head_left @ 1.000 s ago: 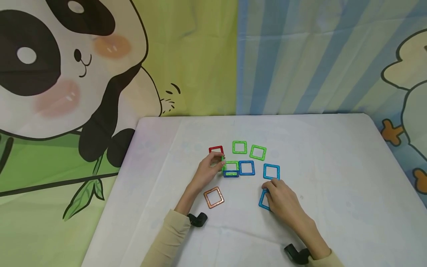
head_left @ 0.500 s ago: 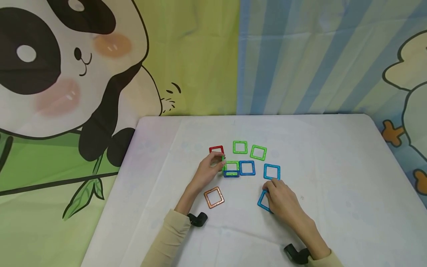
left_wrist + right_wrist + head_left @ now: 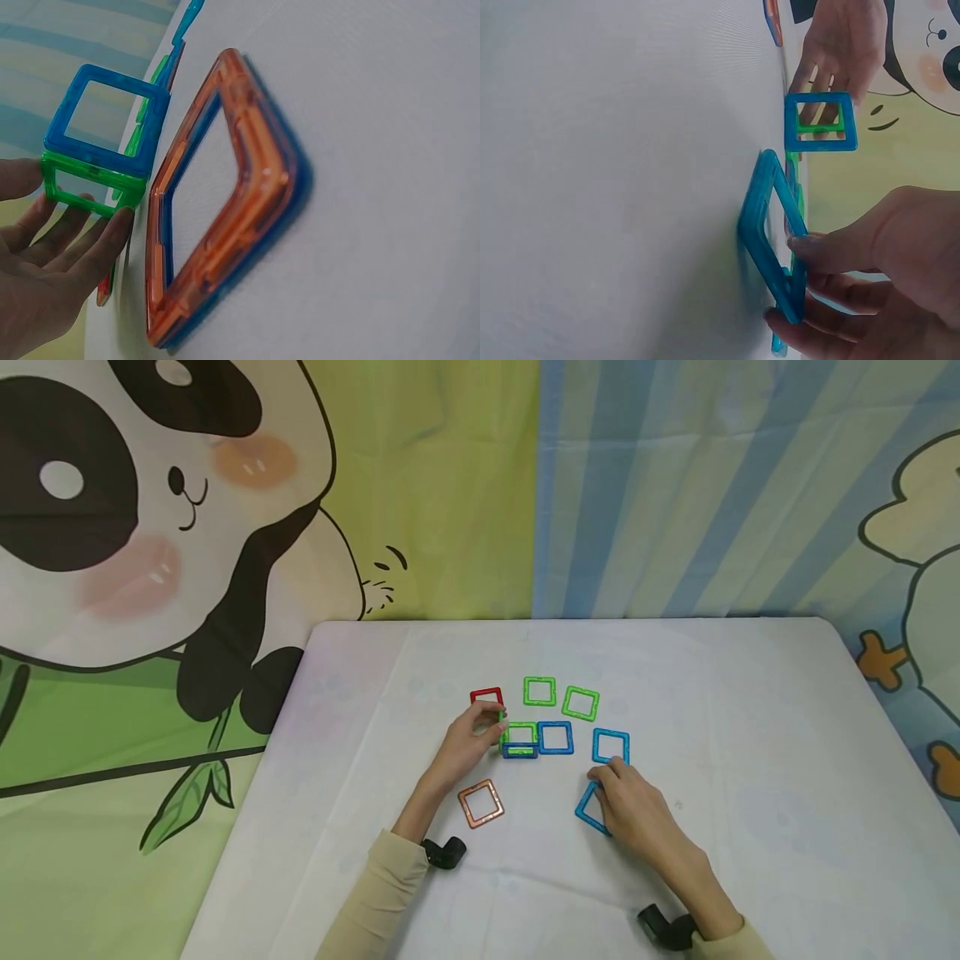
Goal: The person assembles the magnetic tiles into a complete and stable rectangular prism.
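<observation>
My left hand [image 3: 467, 745] holds an upright green magnetic tile [image 3: 97, 172] between thumb and fingers. Against it stands an upright blue magnetic tile [image 3: 155, 124]; both rise from the edges of a flat green tile [image 3: 520, 724]. A flat dark blue tile [image 3: 555, 724] adjoins this on the right. Off to the right, my right hand [image 3: 637, 810] pinches a light blue square tile [image 3: 759, 199] by one side, thumb on one face and fingers on the other. In the right wrist view that tile is tilted off the white surface. My right fingers cover part of it in the head view.
A light blue tile [image 3: 611, 732] lies just beyond my right hand. Behind the structure are two green tiles, one [image 3: 539, 679] left of the other [image 3: 583, 690]. A red tile [image 3: 486, 690] lies partly behind my left hand, a copper-coloured tile [image 3: 474, 787] nearer me.
The light blue tile in my right hand has turned slightly and shifted a little to the left. My left hand stays in place on the green tile.
</observation>
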`<state>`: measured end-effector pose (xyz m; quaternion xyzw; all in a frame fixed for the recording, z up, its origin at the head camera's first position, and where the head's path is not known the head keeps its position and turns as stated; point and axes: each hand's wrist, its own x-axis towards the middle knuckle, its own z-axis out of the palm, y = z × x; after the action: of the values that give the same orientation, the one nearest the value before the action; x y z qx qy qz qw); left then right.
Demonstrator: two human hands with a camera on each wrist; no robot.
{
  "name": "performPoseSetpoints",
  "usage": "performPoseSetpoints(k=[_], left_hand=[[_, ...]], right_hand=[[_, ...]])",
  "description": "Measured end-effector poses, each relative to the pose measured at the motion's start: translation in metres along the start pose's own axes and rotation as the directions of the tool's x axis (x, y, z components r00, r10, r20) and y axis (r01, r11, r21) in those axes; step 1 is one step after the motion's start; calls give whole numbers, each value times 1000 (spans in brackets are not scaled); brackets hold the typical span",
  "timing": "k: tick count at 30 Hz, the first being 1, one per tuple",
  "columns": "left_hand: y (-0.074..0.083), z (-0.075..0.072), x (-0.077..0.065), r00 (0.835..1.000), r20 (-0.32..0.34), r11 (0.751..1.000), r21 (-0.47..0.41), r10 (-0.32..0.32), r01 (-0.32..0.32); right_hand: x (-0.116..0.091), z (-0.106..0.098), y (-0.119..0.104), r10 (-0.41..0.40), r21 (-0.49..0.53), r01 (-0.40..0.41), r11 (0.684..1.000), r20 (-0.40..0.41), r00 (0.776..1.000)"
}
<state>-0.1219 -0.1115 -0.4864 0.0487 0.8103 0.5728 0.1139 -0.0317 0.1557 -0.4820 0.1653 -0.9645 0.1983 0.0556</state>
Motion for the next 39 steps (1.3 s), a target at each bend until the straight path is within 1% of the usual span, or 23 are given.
performPoseSetpoints(k=[3,7,15,23,35,39], left_hand=[[-2,0,1,1000,2,1000,8,1,-1],[-3,0,1,1000,4,1000,9,3,-3],[-3,0,2,1000,6,1000,6,-1,1],[-1,0,1,1000,4,1000,10,-5,5],[-3,1,3,1000,-11,1000,23,-10,10],[-2,2,1,1000,-12,1000,24,-10,10]], right_hand=[[3,-3,-2,-5,15,5,1000,-1,1000],[8,-7,-3,-30,25,30,999,-26,999],[17,-11,-6,-43,6,43,999,-15,999],[26,-13,-8,-68,-1,68,998,-30,997],[42,-17,-13,-142,9,143,990,-58,988],[49,-16,-14,-153,10,154,988,-56,987]])
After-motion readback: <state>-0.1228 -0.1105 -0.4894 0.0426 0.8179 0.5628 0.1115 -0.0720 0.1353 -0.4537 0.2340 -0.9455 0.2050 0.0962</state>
